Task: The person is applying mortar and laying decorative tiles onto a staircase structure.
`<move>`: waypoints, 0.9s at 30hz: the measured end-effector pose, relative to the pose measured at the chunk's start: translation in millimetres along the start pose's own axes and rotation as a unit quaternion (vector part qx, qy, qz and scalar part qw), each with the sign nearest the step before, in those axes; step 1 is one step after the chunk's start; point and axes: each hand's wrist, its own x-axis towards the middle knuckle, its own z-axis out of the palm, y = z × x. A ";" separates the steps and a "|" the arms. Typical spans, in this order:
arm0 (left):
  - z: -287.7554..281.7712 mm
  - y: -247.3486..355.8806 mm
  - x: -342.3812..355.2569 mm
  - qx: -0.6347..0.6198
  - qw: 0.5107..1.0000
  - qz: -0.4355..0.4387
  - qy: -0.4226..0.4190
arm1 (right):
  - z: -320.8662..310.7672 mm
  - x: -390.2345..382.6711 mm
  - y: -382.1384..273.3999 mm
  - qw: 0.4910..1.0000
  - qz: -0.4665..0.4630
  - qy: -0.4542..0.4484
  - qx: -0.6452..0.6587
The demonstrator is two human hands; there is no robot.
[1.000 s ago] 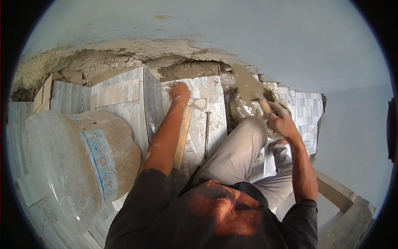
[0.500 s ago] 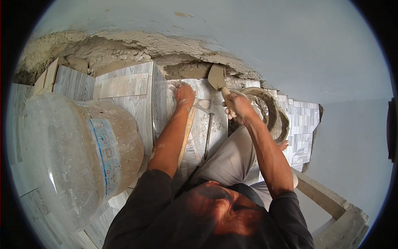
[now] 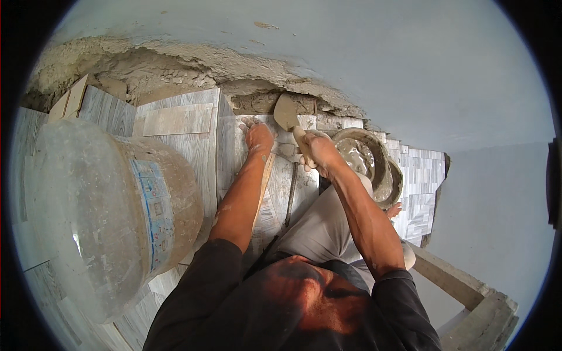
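Note:
My right hand (image 3: pixel 321 153) is closed round the wooden handle of a trowel (image 3: pixel 285 113). The trowel's broad blade points away from me, over the gap along the foot of the wall. My left hand (image 3: pixel 258 138) rests on a grey wood-look tile (image 3: pixel 239 153), fingers stretched out near its far edge and holding nothing. Just right of my right hand stands a round tub (image 3: pixel 384 167) of wet grey mortar (image 3: pixel 355 157). Between my forearms lies a hammer (image 3: pixel 291 196), its head partly hidden beside my right hand. A thin wooden strip (image 3: pixel 264 182) shows alongside my left forearm.
A large cloudy plastic container (image 3: pixel 111 216) with a blue label fills the left side. Broken masonry (image 3: pixel 193 73) runs below the grey wall (image 3: pixel 410 70). Stepped tiles (image 3: pixel 181 120) stand at left; small-patterned tiles (image 3: pixel 420 175) lie at right, near a concrete beam (image 3: pixel 448 275).
My right hand and the trowel have moved left, bringing the blade closer to my left hand. My left hand stays on the tile. The view has shifted slightly.

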 end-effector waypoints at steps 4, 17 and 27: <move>10.3 -8.2 7.2 0.005 1.000 0.012 0.021 | -15.8 -14.9 1.2 1.000 -0.010 0.003 -0.020; 18.3 -28.8 15.8 0.004 0.998 0.043 0.050 | 4.1 -12.8 -6.5 0.999 -0.031 0.000 -0.026; 18.5 -29.0 23.4 0.006 0.995 0.055 -0.085 | 32.9 7.5 -17.0 0.998 0.009 -0.056 0.008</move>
